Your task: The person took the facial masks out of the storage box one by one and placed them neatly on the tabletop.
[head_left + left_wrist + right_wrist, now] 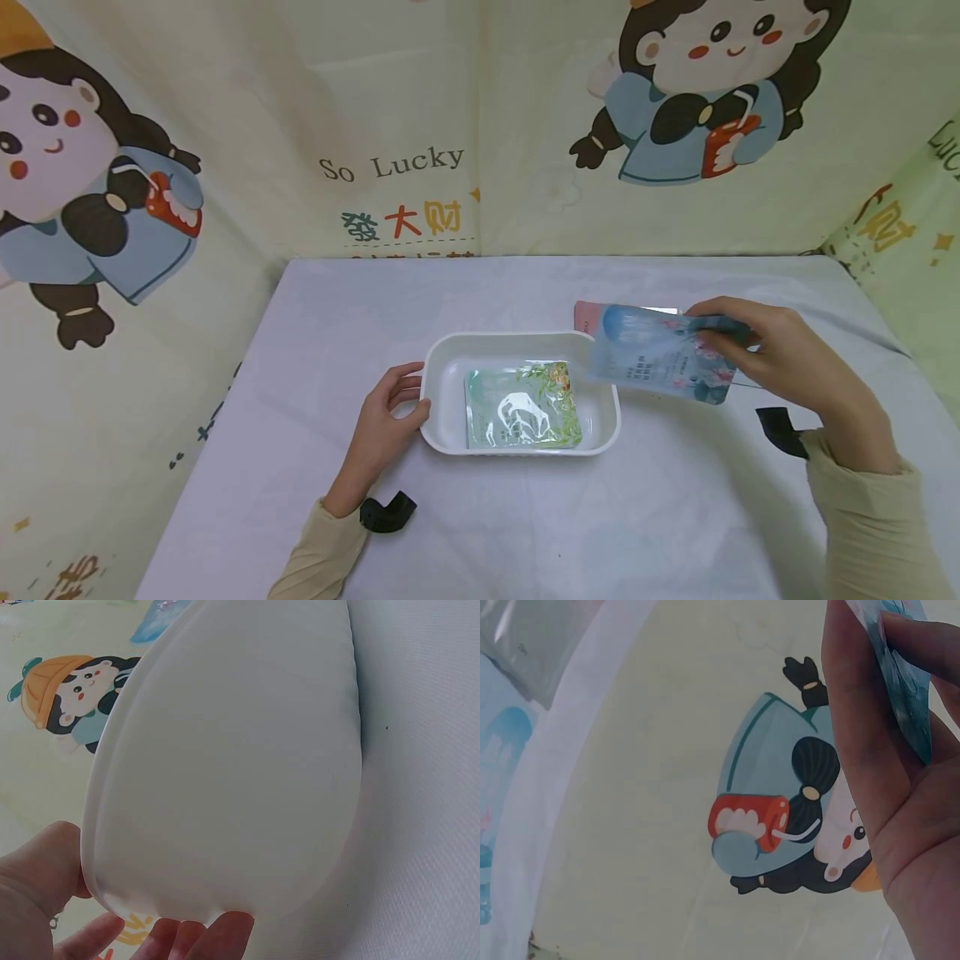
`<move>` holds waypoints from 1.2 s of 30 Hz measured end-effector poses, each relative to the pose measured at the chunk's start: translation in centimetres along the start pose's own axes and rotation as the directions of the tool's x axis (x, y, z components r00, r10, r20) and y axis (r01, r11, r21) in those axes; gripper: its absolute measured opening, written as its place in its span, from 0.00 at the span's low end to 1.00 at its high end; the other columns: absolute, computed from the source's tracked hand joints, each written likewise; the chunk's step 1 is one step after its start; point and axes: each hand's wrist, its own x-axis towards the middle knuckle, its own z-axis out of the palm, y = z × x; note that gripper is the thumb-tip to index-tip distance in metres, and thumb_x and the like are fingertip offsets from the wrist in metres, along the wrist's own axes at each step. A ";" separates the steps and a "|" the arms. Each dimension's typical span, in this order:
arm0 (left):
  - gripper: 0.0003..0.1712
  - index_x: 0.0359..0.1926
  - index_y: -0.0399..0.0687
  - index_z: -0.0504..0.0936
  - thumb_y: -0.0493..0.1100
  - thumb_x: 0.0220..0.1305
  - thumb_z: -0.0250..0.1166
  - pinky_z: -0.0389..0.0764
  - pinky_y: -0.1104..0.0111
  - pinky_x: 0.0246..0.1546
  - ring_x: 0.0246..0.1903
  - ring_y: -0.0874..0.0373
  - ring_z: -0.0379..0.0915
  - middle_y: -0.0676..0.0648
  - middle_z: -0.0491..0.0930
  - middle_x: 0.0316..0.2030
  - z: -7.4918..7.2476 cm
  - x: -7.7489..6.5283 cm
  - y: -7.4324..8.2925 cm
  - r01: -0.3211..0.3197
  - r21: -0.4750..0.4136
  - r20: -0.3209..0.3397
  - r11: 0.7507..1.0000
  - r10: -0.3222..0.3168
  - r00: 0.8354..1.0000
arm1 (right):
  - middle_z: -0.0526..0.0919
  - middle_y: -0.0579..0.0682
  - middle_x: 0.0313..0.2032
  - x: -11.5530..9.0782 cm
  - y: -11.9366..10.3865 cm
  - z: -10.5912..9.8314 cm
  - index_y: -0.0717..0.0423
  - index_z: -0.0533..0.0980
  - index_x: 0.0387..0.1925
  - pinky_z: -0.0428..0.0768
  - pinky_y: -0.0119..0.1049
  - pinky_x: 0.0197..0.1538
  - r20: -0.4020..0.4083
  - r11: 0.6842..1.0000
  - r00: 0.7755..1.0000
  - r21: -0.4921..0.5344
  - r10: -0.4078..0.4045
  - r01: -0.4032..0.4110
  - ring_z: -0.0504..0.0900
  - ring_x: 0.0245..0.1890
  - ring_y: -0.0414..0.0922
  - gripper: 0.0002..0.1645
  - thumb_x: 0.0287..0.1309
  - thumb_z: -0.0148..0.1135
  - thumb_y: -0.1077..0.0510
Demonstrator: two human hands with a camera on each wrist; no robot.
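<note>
A white rectangular tray (442, 425) sits mid-table. Inside it lies a shiny green sachet (517, 408) with a leafy print. My left hand (386, 425) holds the tray's left end, thumb and fingertips at the rim; in the left wrist view the tray's outer wall (225, 765) fills most of the picture. Between thumb and fingers, my right hand (780, 350) pinches a flat blue sachet (652, 354) by its right end. That sachet is raised and tilted, its left end overlapping the tray's right rim. The right wrist view shows only its gripped end (907, 697).
Behind the blue sachet, a pink packet (587, 317) shows in part. Another blue packet (506, 765) and a silvery one (536, 645) appear at the left of the right wrist view. A white cloth covers the table (360, 300); a printed curtain (525, 167) hangs behind.
</note>
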 end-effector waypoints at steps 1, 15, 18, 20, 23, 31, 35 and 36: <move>0.29 0.63 0.53 0.73 0.35 0.61 0.67 0.79 0.54 0.57 0.53 0.51 0.78 0.43 0.80 0.55 0.0 0.0 0.0 0.000 0.002 0.001 1.000 0.000 1.000 | 0.83 0.44 0.43 -0.1 0.0 -0.1 0.50 0.78 0.51 0.75 0.14 0.38 -0.006 1.000 1.000 -0.002 -0.004 0.004 0.78 0.34 0.31 0.28 0.50 0.70 0.74; 0.29 0.64 0.52 0.73 0.36 0.62 0.67 0.80 0.56 0.56 0.53 0.50 0.78 0.43 0.80 0.55 -0.1 -0.1 0.1 -0.023 0.000 0.004 1.000 0.023 1.000 | 0.82 0.46 0.40 -1.0 1.0 -0.8 0.49 0.79 0.50 0.74 0.15 0.33 -0.030 0.999 0.999 -0.024 0.028 -0.029 0.75 0.32 0.29 0.30 0.47 0.72 0.75; 0.29 0.63 0.52 0.74 0.36 0.62 0.67 0.80 0.56 0.56 0.53 0.51 0.78 0.43 0.80 0.55 0.0 -0.1 0.2 -0.022 -0.004 0.003 1.000 0.022 1.000 | 0.82 0.45 0.39 -1.1 1.1 -0.9 0.48 0.79 0.50 0.74 0.15 0.33 -0.039 0.999 0.999 -0.037 0.036 -0.037 0.76 0.31 0.30 0.30 0.46 0.72 0.74; 0.29 0.63 0.52 0.74 0.36 0.62 0.67 0.80 0.56 0.56 0.53 0.51 0.78 0.43 0.80 0.55 -0.1 -0.1 0.2 -0.023 -0.008 0.003 1.000 0.023 1.000 | 0.82 0.46 0.38 -1.1 1.1 -1.0 0.49 0.79 0.49 0.74 0.15 0.32 -0.044 0.998 0.998 -0.048 0.035 -0.037 0.76 0.30 0.30 0.29 0.46 0.72 0.74; 0.29 0.63 0.53 0.74 0.36 0.62 0.67 0.80 0.56 0.56 0.53 0.51 0.78 0.44 0.80 0.55 -0.1 -0.1 0.2 -0.022 -0.012 0.004 1.000 0.022 1.000 | 0.82 0.46 0.37 -1.2 1.3 -1.2 0.49 0.79 0.49 0.74 0.15 0.31 -0.047 0.998 0.998 -0.058 0.038 -0.041 0.76 0.29 0.31 0.29 0.46 0.72 0.75; 0.28 0.63 0.53 0.74 0.36 0.62 0.67 0.79 0.57 0.56 0.54 0.51 0.78 0.44 0.80 0.55 -0.1 -0.1 0.2 -0.024 -0.017 0.010 1.000 0.024 1.000 | 0.83 0.48 0.37 -1.4 1.6 -1.2 0.49 0.79 0.49 0.75 0.17 0.29 -0.029 0.996 0.998 -0.056 0.062 -0.063 0.76 0.27 0.32 0.29 0.47 0.71 0.75; 0.28 0.63 0.53 0.74 0.36 0.62 0.67 0.79 0.57 0.56 0.54 0.51 0.78 0.44 0.80 0.54 -0.1 -0.1 0.2 -0.023 -0.019 0.009 1.000 0.023 1.000 | 0.84 0.49 0.40 -1.5 1.7 -1.0 0.49 0.79 0.50 0.76 0.19 0.28 0.006 0.995 0.996 -0.043 0.085 -0.085 0.77 0.28 0.33 0.28 0.49 0.71 0.73; 0.28 0.63 0.53 0.74 0.36 0.62 0.67 0.79 0.57 0.57 0.53 0.51 0.78 0.44 0.80 0.54 -0.1 -0.1 0.2 -0.021 -0.019 0.009 1.000 0.022 1.000 | 0.84 0.49 0.40 -1.5 1.8 -1.0 0.49 0.79 0.51 0.76 0.20 0.28 0.017 0.995 0.996 -0.039 0.092 -0.091 0.76 0.28 0.33 0.27 0.50 0.71 0.73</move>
